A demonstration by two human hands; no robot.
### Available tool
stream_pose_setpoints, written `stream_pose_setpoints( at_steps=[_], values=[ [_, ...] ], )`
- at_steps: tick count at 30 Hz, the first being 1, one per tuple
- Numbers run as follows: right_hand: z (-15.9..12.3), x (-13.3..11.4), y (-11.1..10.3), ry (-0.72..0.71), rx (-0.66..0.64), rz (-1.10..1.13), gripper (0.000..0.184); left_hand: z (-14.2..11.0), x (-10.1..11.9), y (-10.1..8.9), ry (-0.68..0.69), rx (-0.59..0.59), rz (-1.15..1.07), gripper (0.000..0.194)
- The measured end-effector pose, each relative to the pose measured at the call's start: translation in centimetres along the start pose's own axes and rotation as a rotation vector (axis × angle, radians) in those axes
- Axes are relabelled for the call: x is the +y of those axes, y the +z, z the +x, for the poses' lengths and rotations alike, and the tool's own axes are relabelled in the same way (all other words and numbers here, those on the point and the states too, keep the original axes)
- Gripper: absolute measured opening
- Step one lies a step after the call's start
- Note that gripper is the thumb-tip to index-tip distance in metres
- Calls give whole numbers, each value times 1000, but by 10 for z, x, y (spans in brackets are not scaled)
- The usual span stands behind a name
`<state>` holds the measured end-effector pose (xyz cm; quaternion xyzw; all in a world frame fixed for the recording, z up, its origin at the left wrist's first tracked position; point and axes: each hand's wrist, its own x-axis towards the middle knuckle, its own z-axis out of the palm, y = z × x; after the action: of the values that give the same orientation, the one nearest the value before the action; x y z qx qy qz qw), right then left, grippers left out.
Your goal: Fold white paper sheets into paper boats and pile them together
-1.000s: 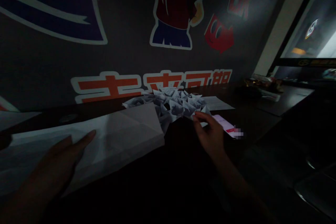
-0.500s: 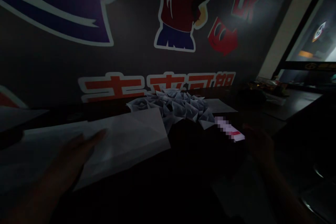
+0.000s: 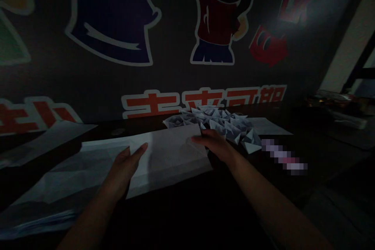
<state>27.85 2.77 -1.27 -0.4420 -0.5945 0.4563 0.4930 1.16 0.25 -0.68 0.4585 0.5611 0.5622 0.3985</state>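
A large creased white paper sheet (image 3: 170, 156) lies on the dark table (image 3: 205, 203) in dim light. My left hand (image 3: 124, 166) rests flat on its middle with the fingers stretched out. My right hand (image 3: 215, 146) is at the sheet's right edge, fingers curled onto the paper's far corner. Just behind the right hand sits a pile of several small folded white paper shapes (image 3: 222, 123).
A phone with a lit screen (image 3: 283, 156) lies to the right of the pile. Another flat sheet (image 3: 268, 125) lies behind it, and a loose paper (image 3: 43, 142) at the far left. A wall with cartoon graphics (image 3: 164, 39) rises behind the table. Clutter sits far right.
The view has swung left. My right hand came back from the phone side to the big sheet's right edge. My left hand slid further onto the sheet.
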Motion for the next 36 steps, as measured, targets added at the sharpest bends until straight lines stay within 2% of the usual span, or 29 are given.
stream_pose_setpoints(
  at_steps=[5, 7, 11, 13, 17, 19, 24, 26, 29, 33, 36],
  values=[
    [5, 25, 13, -74, 45, 272, 32, 2, -1, -2, 28, -17, -30, 42],
    [1, 30, 15, -75, 62, 294, 30, 0, -2, -3, 47, -56, -46, 42],
    [-5, 29, 16, -80, 96, 313, 27, -2, -6, -5, 30, -215, -62, 45],
    [-7, 26, 17, -67, 98, 330, 28, -1, -8, -5, 54, -226, -57, 46],
    [-11, 23, 21, 60, 12, 341, 35, 4, -11, -5, 140, -97, -43, 40],
    [-13, 24, 22, 67, -22, 305, 38, 5, -11, -6, 182, -14, 6, 35],
    [-13, 27, 25, 50, 57, 242, 41, 4, -15, -6, 445, 92, 349, 29],
    [-12, 27, 25, 54, 64, 240, 41, 4, -17, -6, 503, 106, 412, 28],
    [-12, 27, 22, 80, 11, 251, 40, 6, -17, -7, 493, 132, 423, 28],
    [-11, 32, 20, 91, -155, 206, 38, 9, -13, -14, 443, 238, 406, 34],
    [-7, 34, 20, 56, -108, 152, 37, 12, -13, -16, 407, 256, 327, 34]
  ],
)
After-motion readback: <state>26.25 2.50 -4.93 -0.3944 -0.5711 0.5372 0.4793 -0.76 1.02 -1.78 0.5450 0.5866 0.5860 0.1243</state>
